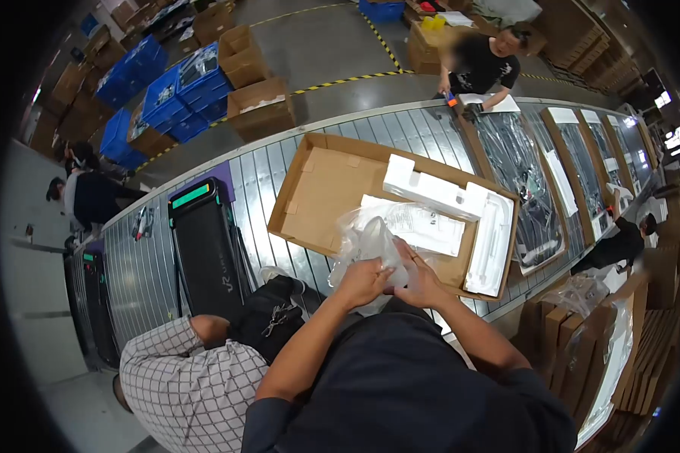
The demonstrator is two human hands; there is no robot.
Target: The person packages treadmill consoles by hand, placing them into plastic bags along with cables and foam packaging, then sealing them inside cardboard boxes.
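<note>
My left hand and my right hand are close together in front of my chest, both gripping a crumpled clear plastic bag. The bag hangs over the near edge of a large open cardboard box on the conveyor. Inside the box lie white foam blocks, a long foam piece on its right side and a printed sheet in plastic. What is inside the bag is hidden by my fingers.
A roller conveyor runs across, carrying a black flat machine to the left and more open boxes to the right. A person in a checked shirt bends at my left. Another person works across the line. Flat cartons stand at right.
</note>
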